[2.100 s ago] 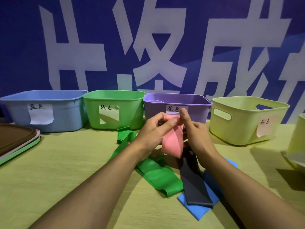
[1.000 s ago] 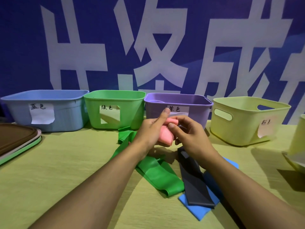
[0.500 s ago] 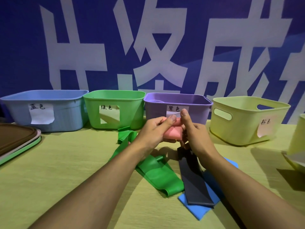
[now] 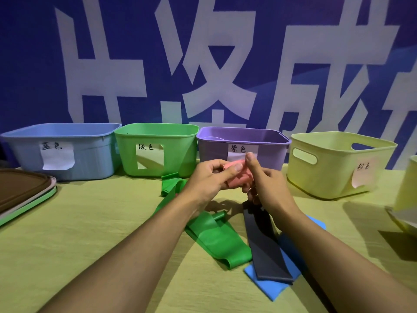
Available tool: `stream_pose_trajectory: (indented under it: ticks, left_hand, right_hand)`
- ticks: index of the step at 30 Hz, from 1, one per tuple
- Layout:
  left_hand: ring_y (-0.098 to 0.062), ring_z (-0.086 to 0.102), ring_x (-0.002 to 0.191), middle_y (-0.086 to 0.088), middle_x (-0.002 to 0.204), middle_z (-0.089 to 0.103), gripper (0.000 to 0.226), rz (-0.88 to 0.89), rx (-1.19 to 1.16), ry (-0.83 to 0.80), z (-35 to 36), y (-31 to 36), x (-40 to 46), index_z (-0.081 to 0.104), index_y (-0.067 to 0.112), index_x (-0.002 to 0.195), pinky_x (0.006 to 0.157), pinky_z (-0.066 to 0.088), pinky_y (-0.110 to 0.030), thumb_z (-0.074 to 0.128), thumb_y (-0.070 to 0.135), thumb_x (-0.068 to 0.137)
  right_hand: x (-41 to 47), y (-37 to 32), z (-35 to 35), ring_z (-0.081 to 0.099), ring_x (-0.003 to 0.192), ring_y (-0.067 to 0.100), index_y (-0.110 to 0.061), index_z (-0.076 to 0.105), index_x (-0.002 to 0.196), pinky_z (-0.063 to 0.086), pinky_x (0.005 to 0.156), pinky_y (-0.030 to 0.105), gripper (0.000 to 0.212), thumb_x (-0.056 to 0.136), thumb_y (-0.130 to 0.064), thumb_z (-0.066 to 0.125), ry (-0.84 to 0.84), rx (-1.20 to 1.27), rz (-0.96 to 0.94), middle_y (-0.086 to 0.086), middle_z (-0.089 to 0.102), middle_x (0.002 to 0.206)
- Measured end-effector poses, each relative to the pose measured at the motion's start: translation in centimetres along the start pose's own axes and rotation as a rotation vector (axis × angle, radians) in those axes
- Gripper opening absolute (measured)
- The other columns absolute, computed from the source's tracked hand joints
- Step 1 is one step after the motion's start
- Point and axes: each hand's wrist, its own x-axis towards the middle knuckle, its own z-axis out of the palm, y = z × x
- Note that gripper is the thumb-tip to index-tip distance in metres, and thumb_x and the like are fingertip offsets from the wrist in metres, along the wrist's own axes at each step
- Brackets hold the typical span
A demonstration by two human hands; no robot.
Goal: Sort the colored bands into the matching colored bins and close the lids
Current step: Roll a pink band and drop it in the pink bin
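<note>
L hand (image 4: 208, 179) + R hand (image 4: 268, 188) pinch folded pink band (image 4: 237, 178) | risk: springs open, misses yellow-green bin (image 4: 334, 177) labelled pink

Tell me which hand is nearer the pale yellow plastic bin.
Right. The right hand is beside the pale yellow plastic bin, apart from it; the left hand sits farther left.

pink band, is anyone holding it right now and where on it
Yes. Both hands hold the folded pink band above the table: the left hand pinches its left end, the right hand grips its right end.
</note>
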Motion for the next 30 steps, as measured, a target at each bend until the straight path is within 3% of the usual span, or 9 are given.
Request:
stream_pose_trajectory:
  ticks: [3, 6, 9, 12, 16, 20, 23, 26, 30]
  left_hand:
    - [-0.04, 0.073, 0.105, -0.027, 0.109, 0.074, 0.017, -0.01, -0.001, 0.007, -0.1, -0.1, 0.0, 0.068, 0.001, 0.105, 0.1, 0.057, -0.045, 0.074, 0.006, 0.09]
    - [-0.027, 0.074, 0.092, -0.017, 0.097, 0.075, 0.025, -0.002, -0.016, -0.027, 0.0, 0.2, -0.3, 0.067, 0.004, 0.102, 0.09, 0.061, -0.036, 0.079, -0.001, 0.081]
    - [-0.025, 0.071, 0.094, -0.01, 0.095, 0.075, 0.034, 0.007, -0.004, -0.046, 0.0, 0.1, -0.4, 0.067, 0.01, 0.098, 0.095, 0.059, -0.041, 0.084, 0.003, 0.069]
    - [-0.026, 0.071, 0.093, -0.012, 0.096, 0.074, 0.031, -0.012, -0.035, -0.03, -0.1, 0.1, -0.3, 0.066, 0.008, 0.1, 0.094, 0.059, -0.039, 0.079, -0.009, 0.077]
    - [-0.027, 0.074, 0.088, -0.016, 0.096, 0.075, 0.031, -0.055, -0.148, -0.041, -0.1, 0.7, -0.4, 0.066, 0.001, 0.106, 0.079, 0.061, -0.027, 0.073, -0.014, 0.08]
    - [-0.029, 0.076, 0.085, -0.022, 0.099, 0.076, 0.014, -0.05, -0.218, -0.028, 0.2, 1.0, -0.5, 0.068, -0.004, 0.107, 0.078, 0.062, -0.03, 0.067, -0.001, 0.093]
    - [-0.037, 0.076, 0.082, -0.028, 0.101, 0.075, 0.019, -0.029, -0.232, 0.039, 0.2, 1.0, -0.5, 0.065, -0.007, 0.11, 0.077, 0.064, -0.035, 0.068, -0.003, 0.092]
    - [-0.045, 0.073, 0.089, -0.03, 0.104, 0.074, 0.023, -0.013, -0.196, 0.098, 0.0, 1.0, -0.5, 0.067, -0.004, 0.108, 0.076, 0.065, -0.038, 0.073, -0.007, 0.086]
    - [-0.034, 0.075, 0.102, -0.018, 0.106, 0.077, 0.027, 0.021, -0.104, 0.147, -0.3, 1.0, -0.3, 0.071, 0.003, 0.104, 0.075, 0.062, -0.028, 0.077, -0.01, 0.081]
  right_hand:
    - [-0.1, -0.2, 0.0, 0.051, 0.045, 0.01, -0.018, 0.066, 0.054, 0.037, 0.039, 0.016, 0.071, 0.095, -0.071, 0.043, -0.015, 0.038, 0.011, 0.004, 0.061, 0.054]
    - [0.0, -0.3, 0.0, 0.05, 0.046, 0.01, -0.023, 0.073, 0.057, 0.037, 0.04, 0.016, 0.064, 0.093, -0.07, 0.049, -0.017, 0.046, -0.01, 0.003, 0.06, 0.054]
    - [0.1, -0.1, -0.1, 0.051, 0.047, 0.008, -0.018, 0.074, 0.063, 0.037, 0.041, 0.016, 0.06, 0.093, -0.066, 0.056, -0.002, 0.044, -0.032, 0.001, 0.06, 0.052]
    - [0.3, 0.2, 0.0, 0.05, 0.047, 0.01, -0.011, 0.071, 0.068, 0.038, 0.043, 0.016, 0.057, 0.096, -0.058, 0.057, -0.019, 0.03, -0.054, -0.002, 0.058, 0.049]
    - [0.5, 0.3, 0.0, 0.048, 0.045, 0.008, -0.01, 0.071, 0.075, 0.037, 0.043, 0.016, 0.051, 0.099, -0.052, 0.056, -0.045, 0.054, -0.06, -0.004, 0.056, 0.049]
    - [0.9, 0.7, -0.1, 0.045, 0.042, 0.006, -0.008, 0.07, 0.077, 0.035, 0.041, 0.014, 0.05, 0.101, -0.049, 0.055, -0.049, 0.049, -0.048, -0.001, 0.055, 0.05]
    - [1.1, 0.9, 0.0, 0.046, 0.042, 0.006, -0.014, 0.07, 0.076, 0.035, 0.042, 0.016, 0.048, 0.101, -0.051, 0.054, -0.07, 0.025, -0.044, 0.004, 0.055, 0.053]
    - [1.2, 1.1, 0.1, 0.046, 0.042, 0.005, -0.012, 0.074, 0.086, 0.035, 0.041, 0.015, 0.043, 0.101, -0.048, 0.056, -0.088, 0.047, -0.022, 0.004, 0.056, 0.055]
    - [1.3, 1.3, 0.1, 0.052, 0.056, 0.012, -0.009, 0.076, 0.088, 0.043, 0.053, 0.023, 0.038, 0.1, -0.043, 0.061, -0.133, 0.094, -0.003, 0.006, 0.061, 0.063]
